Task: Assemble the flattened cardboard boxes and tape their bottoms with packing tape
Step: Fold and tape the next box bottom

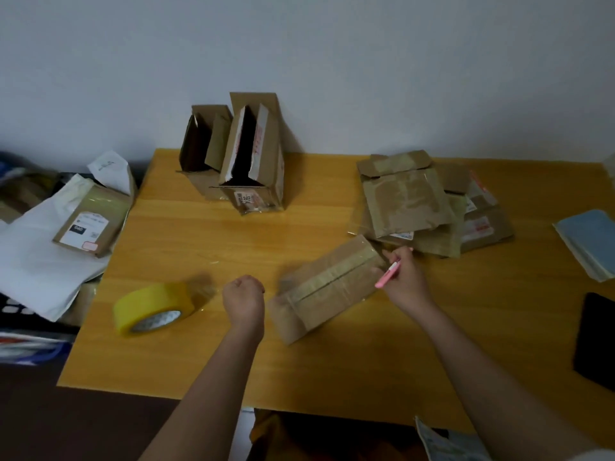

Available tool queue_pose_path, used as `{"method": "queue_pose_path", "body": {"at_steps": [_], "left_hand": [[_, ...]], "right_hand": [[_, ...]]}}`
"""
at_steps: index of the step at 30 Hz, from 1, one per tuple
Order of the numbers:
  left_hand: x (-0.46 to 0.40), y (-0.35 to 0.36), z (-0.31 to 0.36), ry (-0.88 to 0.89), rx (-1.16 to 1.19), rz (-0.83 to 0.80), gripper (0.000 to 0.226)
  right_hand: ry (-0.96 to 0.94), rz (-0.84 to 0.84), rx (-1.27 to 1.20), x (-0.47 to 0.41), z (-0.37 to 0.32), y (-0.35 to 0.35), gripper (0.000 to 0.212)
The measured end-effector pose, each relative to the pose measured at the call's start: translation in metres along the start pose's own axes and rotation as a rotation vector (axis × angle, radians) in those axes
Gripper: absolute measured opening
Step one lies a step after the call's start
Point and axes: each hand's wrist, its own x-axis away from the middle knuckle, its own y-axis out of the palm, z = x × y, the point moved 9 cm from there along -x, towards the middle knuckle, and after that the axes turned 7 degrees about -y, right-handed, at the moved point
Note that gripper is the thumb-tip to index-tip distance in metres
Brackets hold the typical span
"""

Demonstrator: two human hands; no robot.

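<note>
A small assembled cardboard box (327,287) lies bottom-up in the middle of the wooden table (233,234), with tape along its seam. My right hand (404,277) grips a pink cutter (386,276) at the box's far right end. My left hand (244,296) hovers curled in a fist just left of the box, holding nothing I can see. A yellow roll of packing tape (151,307) lies on its side left of that hand, blurred. Several flattened boxes (432,204) are piled at the right rear. Two assembled boxes (239,158) stand open at the back by the wall.
White mailers and a labelled parcel (90,221) lie off the table's left edge. A blue booklet (589,244) and a black flat object (595,341) sit at the table's right edge. Papers show below the front edge.
</note>
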Motion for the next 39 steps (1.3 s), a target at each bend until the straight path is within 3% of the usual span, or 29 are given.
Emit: {"method": "queue_pose_path", "body": {"at_steps": [4,8,12,15,18,20,23,27,30,33,37,39], "left_hand": [[-0.014,-0.011,-0.009,0.018,-0.076,0.037,0.013],[-0.014,-0.007,-0.009,0.004,-0.112,0.026,0.038],[-0.014,0.006,-0.001,0.21,-0.335,-0.05,0.036],[-0.019,0.019,-0.009,0.307,-0.508,-0.167,0.027],[-0.024,0.023,-0.017,0.402,-0.662,-0.205,0.035],[-0.023,0.025,-0.021,0.451,-0.642,-0.254,0.035],[-0.015,0.022,-0.019,0.493,-0.614,-0.255,0.033],[0.003,0.032,-0.028,0.452,-0.47,-0.489,0.047],[0.005,0.035,-0.03,0.53,-0.446,-0.482,0.057],[0.015,0.042,-0.031,0.661,-0.474,-0.504,0.045],[0.02,0.049,-0.045,0.621,-0.457,-0.61,0.052],[0.017,0.05,-0.048,0.601,-0.437,-0.626,0.057]], "right_hand": [[-0.007,-0.037,0.067,-0.005,0.009,0.013,0.032],[-0.029,-0.057,0.103,-0.011,0.006,0.02,0.033],[-0.159,-0.131,0.001,-0.017,-0.025,0.044,0.044],[-0.231,-0.019,0.037,-0.021,-0.044,0.044,0.053],[-0.142,0.155,0.192,-0.007,-0.041,0.029,0.033],[-0.039,0.156,0.21,0.015,-0.026,0.034,0.029],[-0.051,0.057,0.066,0.043,-0.014,0.06,0.039],[-0.153,-0.046,-0.167,0.034,-0.022,0.075,0.065],[-0.307,-0.075,-0.139,0.036,-0.038,0.073,0.072],[-0.437,-0.104,-0.072,0.053,-0.038,0.076,0.077],[-0.453,-0.157,-0.025,0.067,-0.02,0.096,0.065],[-0.438,-0.129,-0.03,0.068,-0.017,0.099,0.075]]}}
